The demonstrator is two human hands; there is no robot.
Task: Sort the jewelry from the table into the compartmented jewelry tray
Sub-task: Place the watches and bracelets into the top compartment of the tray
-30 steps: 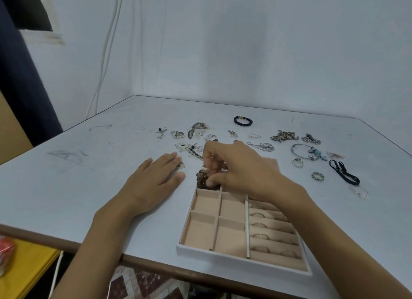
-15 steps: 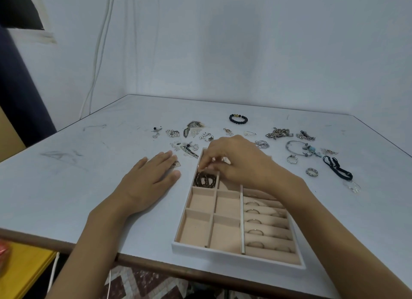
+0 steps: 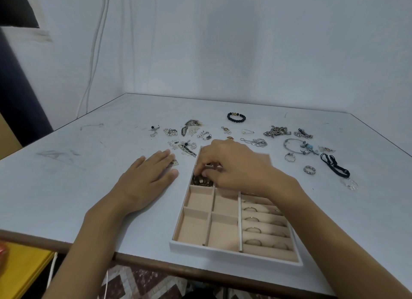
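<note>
At the near edge of the table (image 3: 66, 187): jewelry tray (image 3: 234, 253), white rim, beige lining. Square compartments on its left side, ring rows on its right.

Right hand (image 3: 234, 167): over the far end of the tray, knuckles up, fingers curled down into the far-left compartment I can see. Thumb and forefinger tips pinch the top of the dark bead bracelet (image 3: 201, 180). The bracelet sits inside that compartment, coiled, on the lining. The other fingers are tucked under, and the hand hides the compartments beyond.

Left hand (image 3: 147, 178): flat on the table just left of the tray, palm down, fingers straight and together, holding nothing. Its fingertips are just beside a small flat pendant (image 3: 175, 163); I can't tell whether they touch.

Tray contents: the four nearer square compartments show only lining. Ring rows hold thin rings (image 3: 252, 219), one or two per row.

Loose on the table beyond the tray:
- earring cluster (image 3: 185, 147), far left
- black bead bracelet (image 3: 236, 116), farthest back
- chain bracelets (image 3: 276, 131), right of centre
- silver bangle (image 3: 298, 146) with a blue charm
- two loose rings (image 3: 309, 169) near the bangle
- black cord (image 3: 334, 165), far right
</note>
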